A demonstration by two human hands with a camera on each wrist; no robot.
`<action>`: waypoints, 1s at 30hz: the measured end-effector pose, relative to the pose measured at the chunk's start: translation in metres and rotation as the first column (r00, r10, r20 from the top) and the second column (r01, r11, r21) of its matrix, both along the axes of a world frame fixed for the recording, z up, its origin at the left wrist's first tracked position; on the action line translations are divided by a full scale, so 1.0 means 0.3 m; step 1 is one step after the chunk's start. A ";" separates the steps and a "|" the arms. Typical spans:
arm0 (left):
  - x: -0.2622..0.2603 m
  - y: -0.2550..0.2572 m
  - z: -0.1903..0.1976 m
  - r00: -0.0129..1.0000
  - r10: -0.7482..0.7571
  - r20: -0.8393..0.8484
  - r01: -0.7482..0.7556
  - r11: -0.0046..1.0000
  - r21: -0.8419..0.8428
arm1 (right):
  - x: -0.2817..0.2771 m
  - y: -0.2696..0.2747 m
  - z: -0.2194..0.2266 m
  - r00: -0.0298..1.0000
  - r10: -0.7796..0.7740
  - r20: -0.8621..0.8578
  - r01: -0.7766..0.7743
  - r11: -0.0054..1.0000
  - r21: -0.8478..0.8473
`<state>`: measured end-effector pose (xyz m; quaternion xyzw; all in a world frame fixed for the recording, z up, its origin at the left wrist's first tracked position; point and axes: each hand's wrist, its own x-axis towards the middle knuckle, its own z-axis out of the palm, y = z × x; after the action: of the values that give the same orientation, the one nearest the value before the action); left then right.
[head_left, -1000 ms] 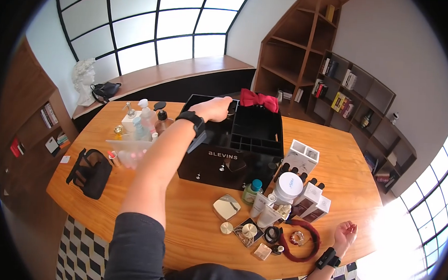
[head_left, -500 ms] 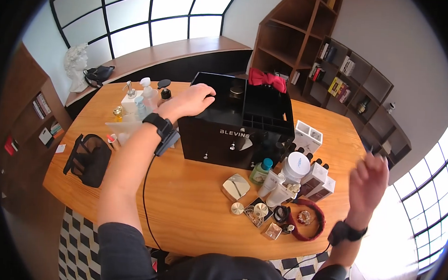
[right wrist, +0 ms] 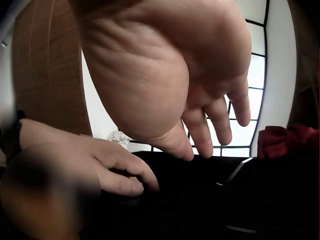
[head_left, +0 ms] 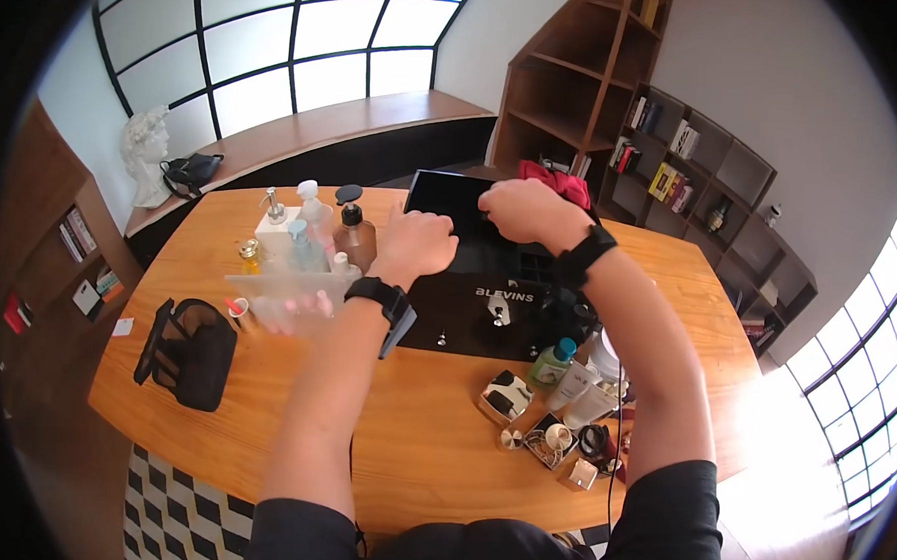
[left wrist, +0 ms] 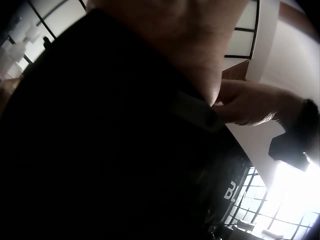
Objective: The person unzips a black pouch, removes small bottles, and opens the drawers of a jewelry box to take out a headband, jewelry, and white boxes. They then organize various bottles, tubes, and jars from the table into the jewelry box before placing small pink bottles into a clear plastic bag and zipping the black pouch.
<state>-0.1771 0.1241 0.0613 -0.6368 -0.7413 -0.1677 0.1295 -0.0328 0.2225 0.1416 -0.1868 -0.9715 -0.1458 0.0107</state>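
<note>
Wooden table [head_left: 411, 449], cosmetics scattered near front edge. Black organizer box [head_left: 468, 296] marked BLEVINS at centre, red bow [head_left: 558, 182] at its far rim. Left hand [head_left: 415, 244] flat on box top, fingers relaxed. Right hand [head_left: 522, 211] over box, fingers loose, gripping nothing.
</note>
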 end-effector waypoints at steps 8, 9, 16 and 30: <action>-0.003 0.004 -0.005 0.998 0.015 -0.058 -0.016 0.999 -0.028 | -0.041 0.094 -0.183 0.986 -0.167 0.024 0.166 0.985 0.043; -0.004 0.004 -0.008 0.998 0.010 -0.057 -0.011 1.000 -0.021 | -0.036 0.090 -0.183 0.990 -0.138 0.040 0.135 0.988 0.070; 0.007 -0.004 0.012 1.000 0.015 0.015 -0.014 0.998 -0.056 | -0.065 0.115 -0.201 0.990 -0.120 0.078 0.114 0.991 0.071; 0.007 0.006 0.033 0.999 0.029 -0.012 -0.031 0.992 -0.123 | 0.401 -0.383 -0.093 0.926 0.283 0.248 -0.218 0.941 -0.259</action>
<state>-0.1749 0.1259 0.0713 -0.6332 -0.7591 -0.1165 0.0960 0.0874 0.1077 0.1138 -0.0375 -0.9891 -0.0564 -0.1305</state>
